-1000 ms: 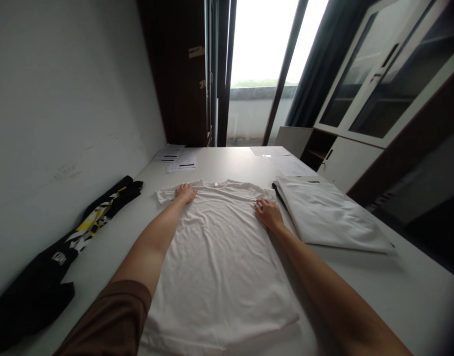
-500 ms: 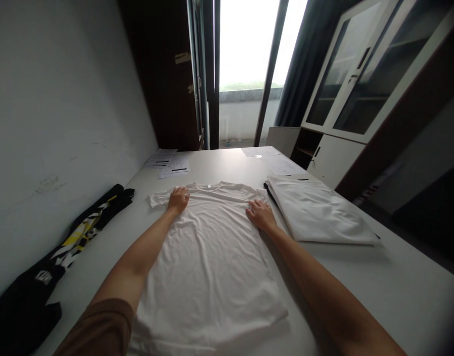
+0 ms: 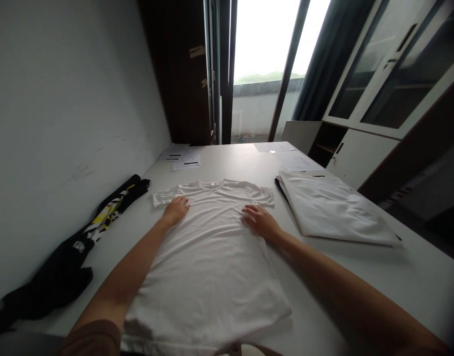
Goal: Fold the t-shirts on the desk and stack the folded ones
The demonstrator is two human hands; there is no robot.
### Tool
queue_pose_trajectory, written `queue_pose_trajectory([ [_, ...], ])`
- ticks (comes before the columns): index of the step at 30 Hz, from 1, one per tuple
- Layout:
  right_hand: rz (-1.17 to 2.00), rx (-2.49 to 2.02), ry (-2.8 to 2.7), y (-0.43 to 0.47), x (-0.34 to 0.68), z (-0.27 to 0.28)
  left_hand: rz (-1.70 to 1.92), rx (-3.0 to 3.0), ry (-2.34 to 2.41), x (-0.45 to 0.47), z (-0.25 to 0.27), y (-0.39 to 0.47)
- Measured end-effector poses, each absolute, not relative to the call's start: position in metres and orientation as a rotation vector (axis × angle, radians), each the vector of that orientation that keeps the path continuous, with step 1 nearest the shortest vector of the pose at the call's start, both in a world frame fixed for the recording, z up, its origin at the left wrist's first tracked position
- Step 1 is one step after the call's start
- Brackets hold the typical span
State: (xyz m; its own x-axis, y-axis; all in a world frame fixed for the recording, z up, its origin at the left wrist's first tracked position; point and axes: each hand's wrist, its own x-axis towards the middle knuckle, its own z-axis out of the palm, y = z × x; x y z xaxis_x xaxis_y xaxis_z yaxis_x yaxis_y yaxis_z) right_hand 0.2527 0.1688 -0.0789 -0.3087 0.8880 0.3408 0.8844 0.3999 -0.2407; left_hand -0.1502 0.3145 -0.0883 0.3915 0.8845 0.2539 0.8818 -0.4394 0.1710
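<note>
A white T-shirt [image 3: 212,262] lies spread out on the white table [image 3: 227,160], its collar at the far end and its hem near me. Soft wrinkles run across its chest and body. My left hand [image 3: 177,209] rests flat on the shirt below the left sleeve, fingers stretched forward. On the opposite side, my right hand [image 3: 261,221] lies on the shirt's edge below the right sleeve, fingers extended inward. Neither hand pinches the cloth.
To the right lies a folded white cloth stack [image 3: 334,210] with dark edges showing beneath. A black garment with yellow and white patterning [image 3: 104,217] lies along the left wall. Paper sheets [image 3: 188,159] and more papers [image 3: 295,160] are at the far end. A cabinet [image 3: 375,153] stands right.
Both hands have slid slightly down the shirt toward me, and the right sleeve now shows spread out. The view has shifted, so the scene sits farther right.
</note>
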Motion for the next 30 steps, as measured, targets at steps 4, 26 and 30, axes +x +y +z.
queue_pose_trajectory([
  [4, 0.049, -1.531, -2.237, 0.158, 0.227, -0.074, 0.469, 2.656, 1.699, -0.151, -0.099, 0.310],
  [26, 0.200, -1.690, -2.367, 0.153, 0.193, -0.071, 0.145, 2.502, 1.802, -0.126, -0.090, 0.338],
  [30, 0.191, -1.723, -2.253, 0.151, 0.191, -0.061, 0.236, 2.615, 1.647, -0.090, -0.087, 0.300],
])
